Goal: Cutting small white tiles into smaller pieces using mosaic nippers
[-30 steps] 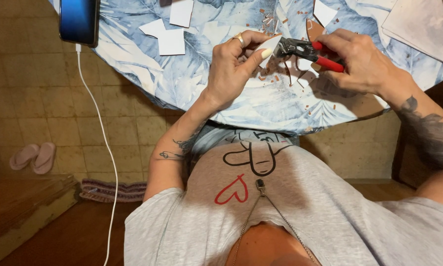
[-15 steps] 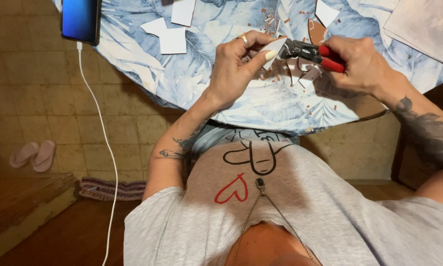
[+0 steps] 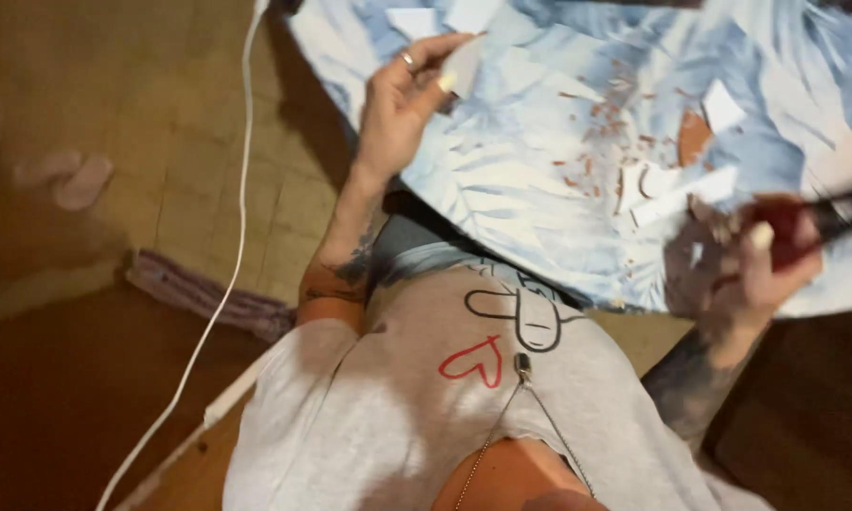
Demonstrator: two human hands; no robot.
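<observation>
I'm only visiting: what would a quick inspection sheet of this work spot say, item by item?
Surface: round table under a blue leaf-print cloth.
Job's things: small pale piece in the left hand; red-handled pliers in the right hand.
Clutter: brown scraps and white paper bits on the cloth.
Fingers: both hands' fingers closed on what they hold.
Cables: white cable hanging to the floor.
Surroundings: tiled floor, slippers, blurred.

I am seeing two hands: the left hand (image 3: 402, 99) and the right hand (image 3: 748, 260). I am counting one red-handled tool (image 3: 805, 222), one white cable (image 3: 227, 274), two slippers (image 3: 62, 178), and many small brown bits (image 3: 606, 104) on the tablecloth (image 3: 530, 199).
</observation>
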